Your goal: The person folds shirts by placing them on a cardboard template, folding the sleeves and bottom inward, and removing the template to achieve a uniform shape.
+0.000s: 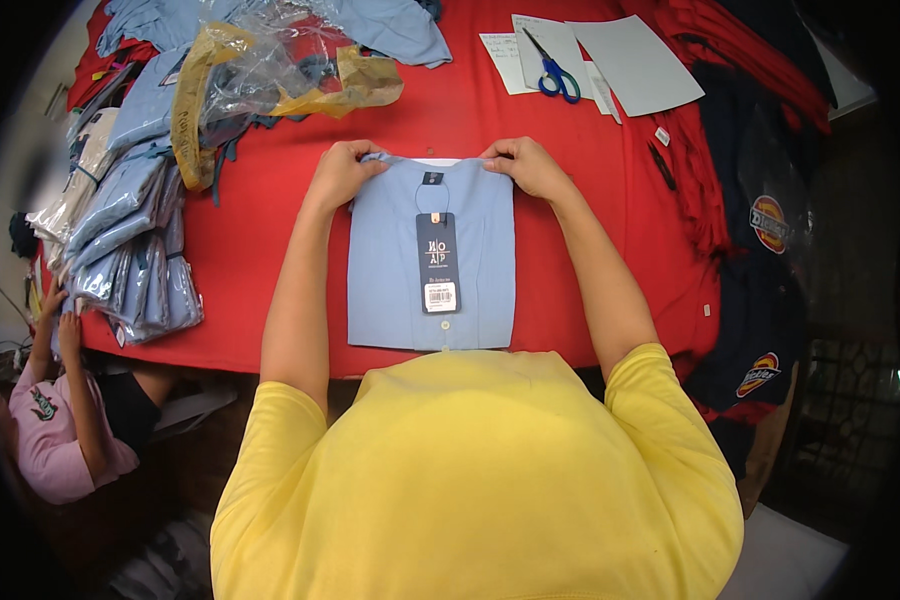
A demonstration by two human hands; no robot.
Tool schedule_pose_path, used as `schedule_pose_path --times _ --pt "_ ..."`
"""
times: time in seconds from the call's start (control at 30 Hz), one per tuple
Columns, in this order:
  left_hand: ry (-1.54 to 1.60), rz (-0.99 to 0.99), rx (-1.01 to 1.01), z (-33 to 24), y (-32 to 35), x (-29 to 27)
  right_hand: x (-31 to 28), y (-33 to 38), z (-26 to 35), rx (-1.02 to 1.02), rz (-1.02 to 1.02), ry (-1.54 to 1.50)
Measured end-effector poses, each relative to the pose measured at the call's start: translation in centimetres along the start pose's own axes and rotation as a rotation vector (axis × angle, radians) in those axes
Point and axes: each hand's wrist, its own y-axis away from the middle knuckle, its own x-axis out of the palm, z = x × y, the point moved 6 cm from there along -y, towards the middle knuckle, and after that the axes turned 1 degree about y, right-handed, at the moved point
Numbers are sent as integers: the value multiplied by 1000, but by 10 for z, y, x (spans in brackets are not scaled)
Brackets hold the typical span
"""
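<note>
A folded light-blue shirt [385, 255] lies flat on the red cloth in front of me, its neck end away from me. A dark hang tag [436, 240] with a white sticker rests on its front, looped at the collar label. My left hand [345, 172] pinches the far left corner of the shirt. At the far right corner my right hand [525, 165] grips the fabric between thumb and fingers. A strip of white [438, 161] shows at the shirt's far edge between my hands.
Bagged folded shirts [135, 250] pile up at the left, beside clear plastic with brown tape [205, 110]. Blue-handled scissors [558, 80] and white papers [635, 65] lie at the back right. Dark garments [760, 180] line the right edge. A person in pink [65, 430] is at the lower left.
</note>
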Motion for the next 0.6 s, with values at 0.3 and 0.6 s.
schedule_pose_path --times 0.3,0.6 --pt "26 -304 151 -3 25 4 0 5 -12 -26 -73 -50" --pt "482 -211 49 56 6 1 7 -3 -6 -51 1 -99"
